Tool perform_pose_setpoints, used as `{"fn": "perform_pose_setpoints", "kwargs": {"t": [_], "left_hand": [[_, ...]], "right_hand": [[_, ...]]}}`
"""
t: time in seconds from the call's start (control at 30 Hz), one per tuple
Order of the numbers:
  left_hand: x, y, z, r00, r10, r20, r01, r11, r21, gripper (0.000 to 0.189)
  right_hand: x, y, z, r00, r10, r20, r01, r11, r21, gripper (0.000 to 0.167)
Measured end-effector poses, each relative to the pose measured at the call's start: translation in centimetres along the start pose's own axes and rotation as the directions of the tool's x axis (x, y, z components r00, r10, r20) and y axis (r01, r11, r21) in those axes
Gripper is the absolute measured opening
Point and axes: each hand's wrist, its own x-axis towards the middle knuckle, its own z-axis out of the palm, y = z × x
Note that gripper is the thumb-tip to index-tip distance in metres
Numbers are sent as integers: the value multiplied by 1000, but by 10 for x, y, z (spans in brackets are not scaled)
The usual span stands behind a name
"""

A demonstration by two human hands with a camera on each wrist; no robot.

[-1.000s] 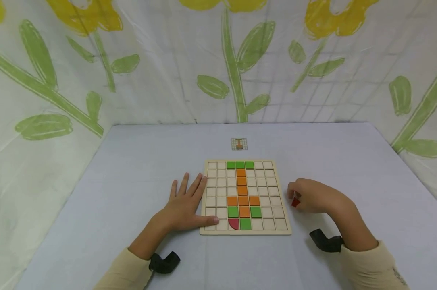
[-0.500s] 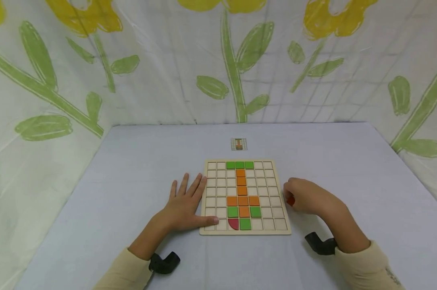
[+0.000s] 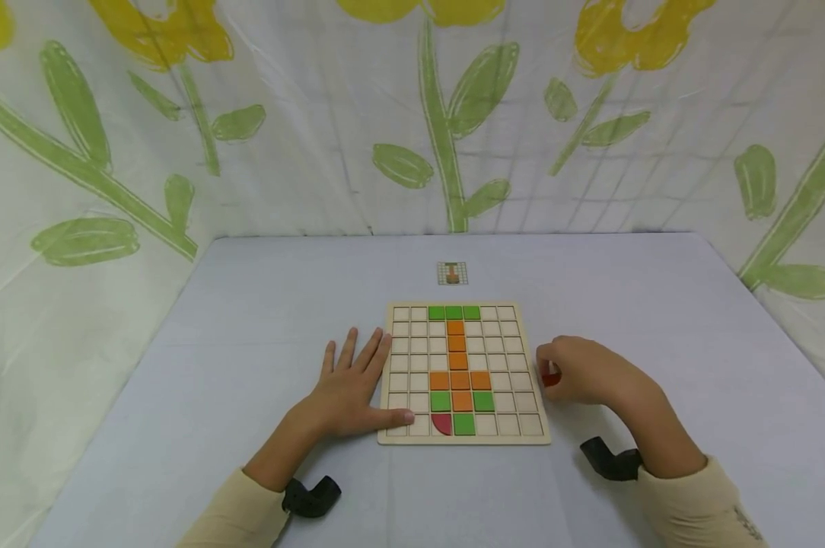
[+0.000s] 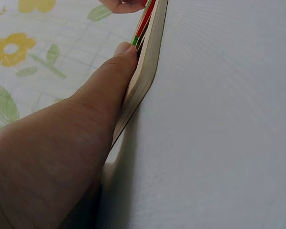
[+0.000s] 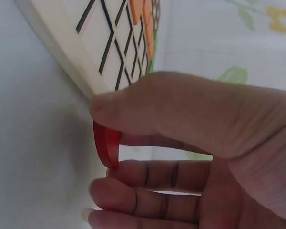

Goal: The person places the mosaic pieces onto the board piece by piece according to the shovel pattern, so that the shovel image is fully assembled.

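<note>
A wooden grid board (image 3: 422,440) lies on the table, with green and orange square tiles (image 3: 459,380) set in its cells and one red quarter-round tile (image 3: 442,423) in the bottom row. My left hand (image 3: 347,392) lies flat with fingers spread at the board's left side, its thumb over the lower left cells. Just off the board's right edge, my right hand (image 3: 584,371) pinches a small red tile with a curved edge (image 5: 106,145) between thumb and fingers. In the right wrist view the thumb covers the tile's upper part.
A small printed pattern card (image 3: 452,273) lies beyond the board. White cloth (image 3: 248,304) covers the table, and a flower-printed curtain (image 3: 303,137) hangs behind it. Black wrist mounts (image 3: 311,497) sit at both cuffs.
My right hand has shifted slightly left toward the board with the red tile, and the tile has turned in its fingers. The left hand has stayed still.
</note>
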Motion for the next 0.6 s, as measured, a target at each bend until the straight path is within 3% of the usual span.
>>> {"fn": "perform_pose_setpoints", "kwargs": {"t": [0.23, 0.6], "left_hand": [[1, -1, 2, 1000, -2, -1, 2, 1000, 9, 124], [1, -1, 2, 1000, -5, -2, 5, 1000, 15, 124]], "right_hand": [[0, -11, 2, 999, -41, 25, 40, 998, 50, 20], [1, -34, 14, 990, -142, 21, 141, 990, 23, 22]]}}
